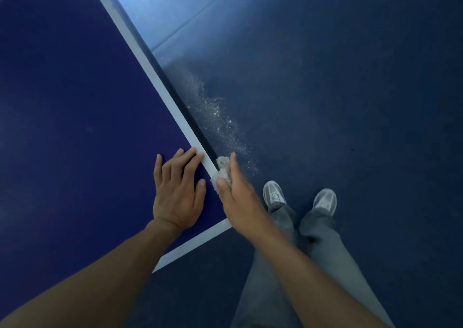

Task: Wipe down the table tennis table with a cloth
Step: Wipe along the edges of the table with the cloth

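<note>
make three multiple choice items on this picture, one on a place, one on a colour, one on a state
1. Where is the cloth?
A. at the table's side edge, near the corner
B. in the middle of the table
C. on top of a net

2. What colour is the line along the table edge?
A. yellow
B. white
C. red

3. How does the left hand lie?
A. curled in a fist
B. gripping the cloth
C. flat on the table, fingers straight

Key:
1 A: the right hand holds it against that edge.
2 B: a white band borders the blue top.
3 C: its palm is down and holds nothing.
</note>
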